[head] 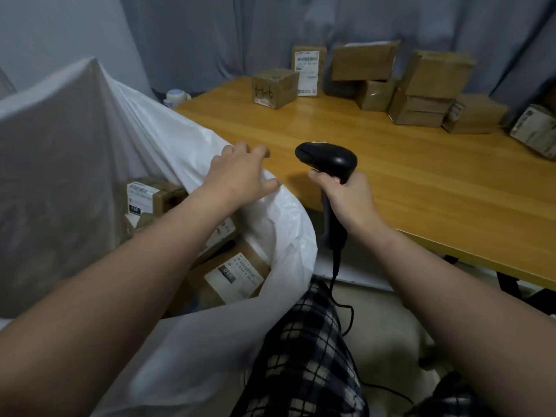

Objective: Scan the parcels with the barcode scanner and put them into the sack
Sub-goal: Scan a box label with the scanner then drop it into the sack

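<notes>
One scanner [326, 159], right hand [350, 197]; at least eight parcels [275, 88] on table [391, 182].

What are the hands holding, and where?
Right hand grips the scanner by its handle. Left hand holds nothing, open at the sack rim.

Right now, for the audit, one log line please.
left hand open at sack | right hand holds scanner | parcels on table

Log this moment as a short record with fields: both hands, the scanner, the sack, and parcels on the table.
left hand: open, fingers spread, at the rim of the sack
right hand: grips the barcode scanner by its handle
sack: white, mouth open, labelled parcels inside
table: wooden, cardboard parcels grouped at its far side
</notes>
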